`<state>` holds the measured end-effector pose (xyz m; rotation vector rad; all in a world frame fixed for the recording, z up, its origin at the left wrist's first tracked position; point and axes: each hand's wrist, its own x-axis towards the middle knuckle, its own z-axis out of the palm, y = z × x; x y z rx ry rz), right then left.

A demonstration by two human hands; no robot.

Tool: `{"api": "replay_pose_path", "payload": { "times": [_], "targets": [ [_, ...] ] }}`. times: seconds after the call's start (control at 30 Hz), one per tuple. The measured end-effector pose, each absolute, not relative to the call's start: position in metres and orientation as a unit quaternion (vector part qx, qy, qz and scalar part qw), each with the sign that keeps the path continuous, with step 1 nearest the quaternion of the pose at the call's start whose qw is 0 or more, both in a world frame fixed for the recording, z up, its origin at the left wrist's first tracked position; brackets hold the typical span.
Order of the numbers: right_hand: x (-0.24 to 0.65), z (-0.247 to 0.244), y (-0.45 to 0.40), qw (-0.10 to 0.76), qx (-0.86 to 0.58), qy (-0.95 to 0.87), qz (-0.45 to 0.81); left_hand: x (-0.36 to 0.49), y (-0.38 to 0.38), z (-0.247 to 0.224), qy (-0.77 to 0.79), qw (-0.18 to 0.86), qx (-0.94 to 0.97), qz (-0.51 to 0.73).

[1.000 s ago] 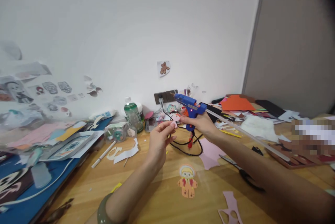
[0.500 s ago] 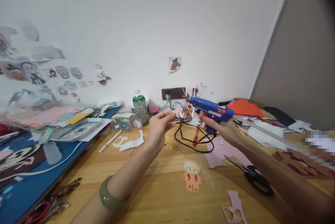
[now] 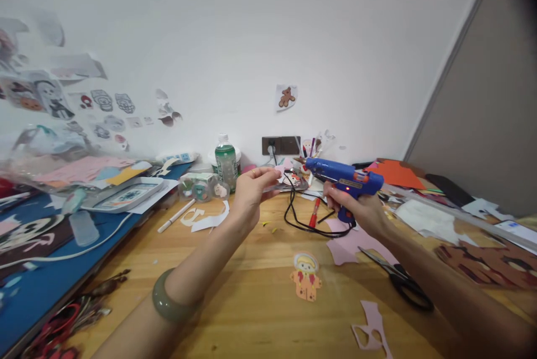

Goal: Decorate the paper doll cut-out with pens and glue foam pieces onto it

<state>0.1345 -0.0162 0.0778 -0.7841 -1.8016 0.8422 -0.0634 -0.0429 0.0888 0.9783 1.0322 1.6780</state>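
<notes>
Between thumb and fingers, my left hand [image 3: 250, 194] pinches a small pink cut-out [image 3: 284, 168], held up over the back of the table. My right hand [image 3: 356, 208] is wrapped round the grip of a blue hot glue gun [image 3: 335, 171], whose red light glows. The gun's nozzle points left, close to the pink cut-out; whether they touch I cannot tell. Beneath the gun loops its black cable [image 3: 289, 213], beside a red-handled tool [image 3: 314, 215]. Nearer me lies an orange paper figure [image 3: 306, 278] with a yellow and white hood.
Black scissors [image 3: 405, 283] and pink paper [image 3: 348, 248] lie under my right forearm. A pink scrap [image 3: 371, 328] is near the front. To the left are a white pen [image 3: 176, 216], tape dispensers [image 3: 199, 190], a green bottle [image 3: 225, 163] and a blue mat [image 3: 113, 250]. Behind is a wall socket [image 3: 281, 145].
The view has shifted a little. The glue gun has moved slightly right, and my left hand with the pink cut-out has risen a little. Both hands keep their hold.
</notes>
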Motion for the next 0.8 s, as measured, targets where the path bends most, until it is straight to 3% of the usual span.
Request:
{"api": "replay_pose_path", "payload": {
  "times": [0.17,0.33,0.5,0.8],
  "targets": [
    [0.135,0.079,-0.011,0.503,-0.349,-0.724,0.317,-0.059,-0.043,0.085,0.44,0.475,0.469,0.6],
    [0.139,0.078,0.0,0.522,-0.366,-0.714,0.29,-0.051,-0.042,0.066,0.453,0.546,0.577,0.404],
    [0.138,0.075,0.006,0.504,-0.391,-0.706,0.308,-0.041,-0.038,0.039,0.438,0.552,0.661,0.26],
    [0.14,0.069,0.014,0.491,-0.405,-0.697,0.33,-0.038,-0.028,0.012,0.473,0.501,0.678,0.255]
  ]
}}
